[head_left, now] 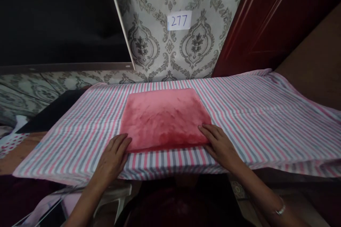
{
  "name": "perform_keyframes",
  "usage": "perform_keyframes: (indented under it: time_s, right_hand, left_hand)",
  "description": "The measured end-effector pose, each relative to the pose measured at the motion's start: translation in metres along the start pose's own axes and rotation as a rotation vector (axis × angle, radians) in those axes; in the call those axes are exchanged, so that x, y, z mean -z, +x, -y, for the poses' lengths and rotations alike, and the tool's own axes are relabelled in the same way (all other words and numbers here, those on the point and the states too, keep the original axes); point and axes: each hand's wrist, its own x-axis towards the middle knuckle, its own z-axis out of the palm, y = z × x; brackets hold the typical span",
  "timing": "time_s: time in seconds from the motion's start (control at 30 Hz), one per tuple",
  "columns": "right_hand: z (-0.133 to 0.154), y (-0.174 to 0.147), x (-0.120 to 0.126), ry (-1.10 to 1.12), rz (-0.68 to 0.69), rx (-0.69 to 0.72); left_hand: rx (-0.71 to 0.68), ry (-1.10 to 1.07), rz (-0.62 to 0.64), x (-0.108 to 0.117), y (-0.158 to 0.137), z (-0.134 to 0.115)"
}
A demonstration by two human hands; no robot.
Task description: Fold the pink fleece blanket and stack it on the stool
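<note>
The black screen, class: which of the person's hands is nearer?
Left. The left hand, at the near-left corner of the pink cloth, is below the black screen in view; the right hand, at the near-right corner, is farther, beyond the screen's right edge.

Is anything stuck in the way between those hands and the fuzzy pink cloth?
No, nothing visible: the left hand and the right hand both touch the pink plush cloth, near its front corners.

Left hand and right hand lie well apart, palms down, lightly bent fingers angled inward toward each other; the forearms splay outward behind them.
</note>
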Motion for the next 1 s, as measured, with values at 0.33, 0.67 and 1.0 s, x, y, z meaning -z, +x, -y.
perform_keyframes:
  time_s: [0.33, 0.67, 1.0]
  right_hand:
    - [-0.004, 0.041, 0.022, -0.098, -0.105, -0.021]
    - [0.012, 0.138, 0.163, -0.049, -0.593, -0.063]
    - [-0.088, 0.208, 0.065, 0.338, -0.076, -0.528]
  left_hand:
    - [0.089, 0.014, -0.133, 0.028, 0.039, 0.007]
    - [0.251, -0.166, -0.6, 0.158, 0.149, 0.001]
    - [0.756, -0.705, 0.042, 0.067, 0.219, 0.069]
